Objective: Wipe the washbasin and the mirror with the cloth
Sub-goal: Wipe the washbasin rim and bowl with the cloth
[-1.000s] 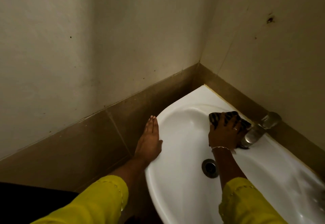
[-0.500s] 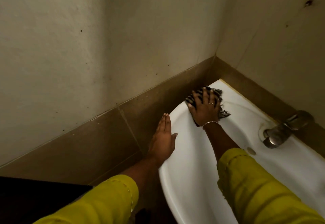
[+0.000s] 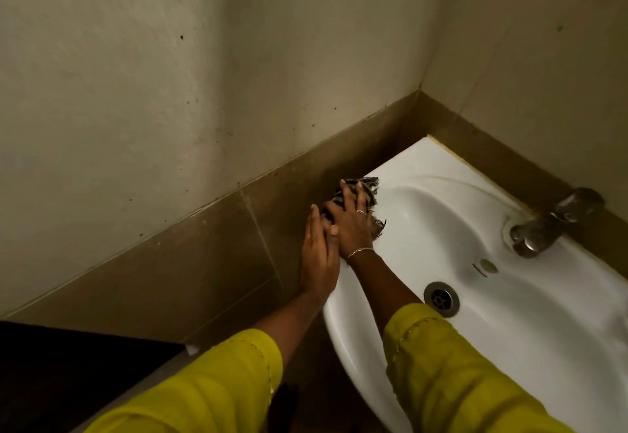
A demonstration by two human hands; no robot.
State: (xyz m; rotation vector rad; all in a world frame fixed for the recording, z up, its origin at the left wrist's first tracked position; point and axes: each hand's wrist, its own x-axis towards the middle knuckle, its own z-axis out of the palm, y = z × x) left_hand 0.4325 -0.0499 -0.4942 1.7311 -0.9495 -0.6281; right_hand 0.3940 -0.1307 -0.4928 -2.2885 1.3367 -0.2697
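Pressing down on a dark striped cloth, the right hand has its fingers spread flat over the fabric at the left rim of the white washbasin, close to the basin's back corner. Grip of right hand: open palm pinning the cloth to the rim, fingers splayed, not curled around it; frayed cloth edges stick out past the fingertips and beside the palm. A ring shows on one finger, a thin bracelet at the wrist.

Left hand: flat, fingers straight and together, lying along the basin's left edge, touching the side of the right hand. It holds nothing.

Both forearms carry yellow-green sleeves. A metal tap sits at the basin's back edge, well apart from the cloth. The drain lies in the bowl, just beside the right forearm. Brown tiles border the basin; plain wall above. The mirror is out of view.
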